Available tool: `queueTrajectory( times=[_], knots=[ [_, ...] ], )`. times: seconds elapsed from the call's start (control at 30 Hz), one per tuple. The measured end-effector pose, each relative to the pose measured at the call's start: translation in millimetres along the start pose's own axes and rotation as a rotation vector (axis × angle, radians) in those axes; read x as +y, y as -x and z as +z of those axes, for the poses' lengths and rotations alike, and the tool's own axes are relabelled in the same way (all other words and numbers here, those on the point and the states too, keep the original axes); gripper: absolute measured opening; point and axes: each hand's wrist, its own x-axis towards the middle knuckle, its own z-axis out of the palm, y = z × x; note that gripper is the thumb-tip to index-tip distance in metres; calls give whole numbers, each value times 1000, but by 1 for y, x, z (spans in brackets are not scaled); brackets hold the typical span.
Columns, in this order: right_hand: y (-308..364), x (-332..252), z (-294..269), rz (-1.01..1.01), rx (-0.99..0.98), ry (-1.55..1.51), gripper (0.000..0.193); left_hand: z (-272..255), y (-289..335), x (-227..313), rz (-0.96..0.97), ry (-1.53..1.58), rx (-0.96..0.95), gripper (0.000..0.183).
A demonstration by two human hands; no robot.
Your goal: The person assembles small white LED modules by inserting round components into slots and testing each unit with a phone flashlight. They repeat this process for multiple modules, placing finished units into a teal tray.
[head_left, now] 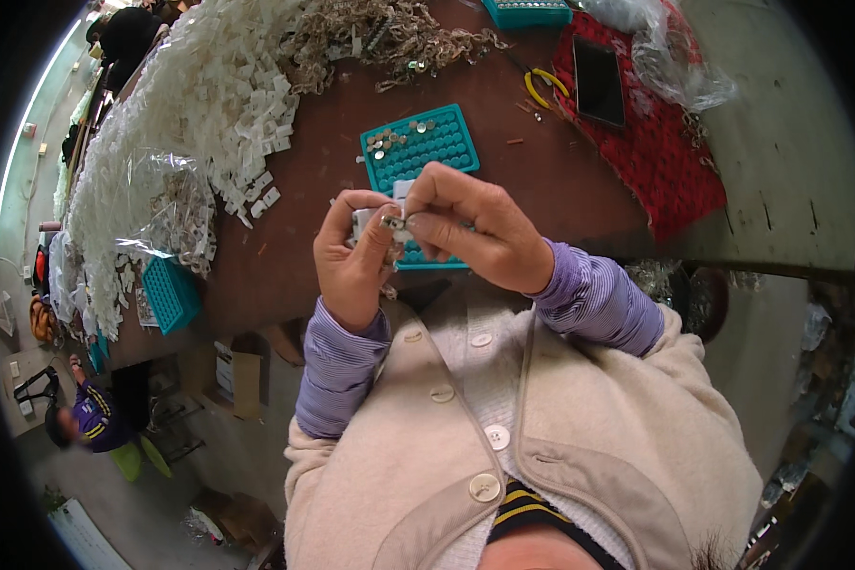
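Above a reddish-brown tabletop (pixel 560 195), the left hand (pixel 351 261) pinches a small silvery metal piece (pixel 390 223), probably light, stiff and best held by its edges, while the right hand (pixel 484 225), fingertips closed, any hold hidden, meets it over a teal plastic tray (pixel 449 152), translucent-white plastic pieces (pixel 209 90) crowding the left.

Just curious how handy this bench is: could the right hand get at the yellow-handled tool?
Probably yes, with a stretch: mostly bare tabletop lies between the right hand and the yellow-handled tool. But that hand looks busy at a small piece in the left hand.
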Motion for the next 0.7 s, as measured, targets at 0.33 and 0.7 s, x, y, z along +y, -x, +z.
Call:
queueTrajectory(
  times=[0.33,0.7],
  knots=[
    [10,2,-1,49,49,-166,9,3,14,-10,2,264,79,32],
    [23,4,-17,75,69,-57,9,15,4,-19,30,8,57,21]
  ],
)
